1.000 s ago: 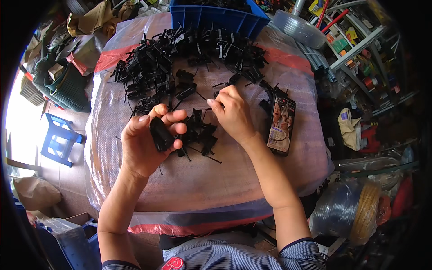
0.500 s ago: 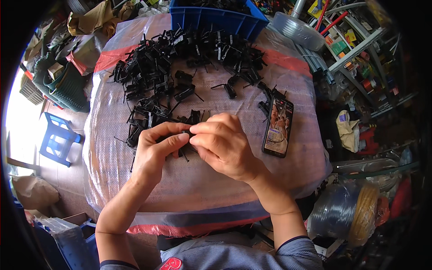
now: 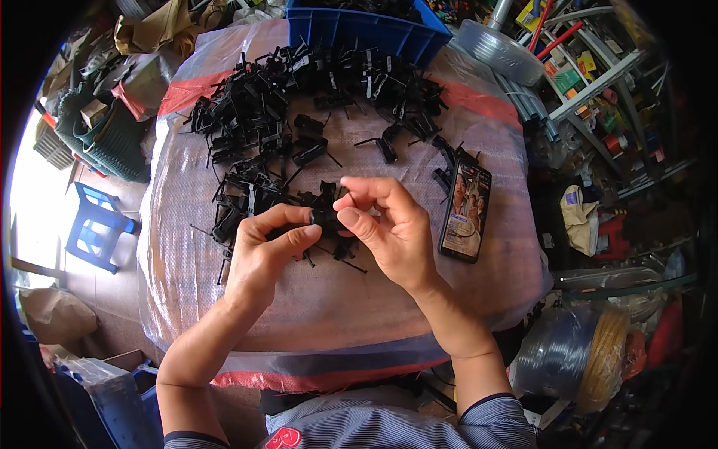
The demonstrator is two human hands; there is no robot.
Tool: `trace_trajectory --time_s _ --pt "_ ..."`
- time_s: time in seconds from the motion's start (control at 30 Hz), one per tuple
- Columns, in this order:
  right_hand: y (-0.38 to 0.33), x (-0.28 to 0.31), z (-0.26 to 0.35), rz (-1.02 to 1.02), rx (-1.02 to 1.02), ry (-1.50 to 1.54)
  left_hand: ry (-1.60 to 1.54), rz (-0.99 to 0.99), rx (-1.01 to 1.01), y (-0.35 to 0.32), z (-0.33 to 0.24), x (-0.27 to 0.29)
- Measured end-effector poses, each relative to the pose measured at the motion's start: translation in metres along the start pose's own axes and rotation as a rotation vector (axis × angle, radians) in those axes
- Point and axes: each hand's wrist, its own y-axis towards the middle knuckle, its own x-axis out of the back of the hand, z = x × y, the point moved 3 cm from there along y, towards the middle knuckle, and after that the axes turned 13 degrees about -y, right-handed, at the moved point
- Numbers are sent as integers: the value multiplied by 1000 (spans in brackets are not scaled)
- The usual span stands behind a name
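The small black plastic clip part [image 3: 323, 218] is held at the centre of the view, pinched between both hands above the plastic-wrapped worktable [image 3: 336, 299]. The left hand [image 3: 262, 251] closes on it from 8 o'clock, thumb and forefinger curled around its left side. The right hand [image 3: 389, 228] closes on it from 3 o'clock, thumb and forefinger pressing its right side, the other fingers bent loosely. The exact shape of the part is mostly hidden by the fingertips.

Both forearms enter from the lower edge and converge toward the part; the wrists are raised off the table surface.

The heap of loose black plastic clip parts [image 3: 299, 112] spreads in an arc from 10 o'clock to 1 o'clock of the hands, with a few pieces lying just beneath them. The blue rectangular plastic bin [image 3: 366, 30] stands at 12 o'clock, at the far edge of the table. The dark rectangular smartphone [image 3: 465, 213] lies flat at 3 o'clock, near the right hand, its screen lit. The blue plastic stool [image 3: 93, 228] stands on the floor at 9 o'clock, well apart from the table.
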Motion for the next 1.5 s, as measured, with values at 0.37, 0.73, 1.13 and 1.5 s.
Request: trace_trajectory --time_s 0.37,0.73,1.13,1.5 --pt "-3 -7 -15 430 -317 516 594 118 -786 -21 -15 -16" --pt "0 -7 18 110 471 -578 -138 -28 -105 4 -11 8" --pt "-7 -16 15 -61 506 -908 239 44 -187 -7 0 -11" --pt "53 29 -49 -199 144 -1366 -660 138 53 19 0 17"
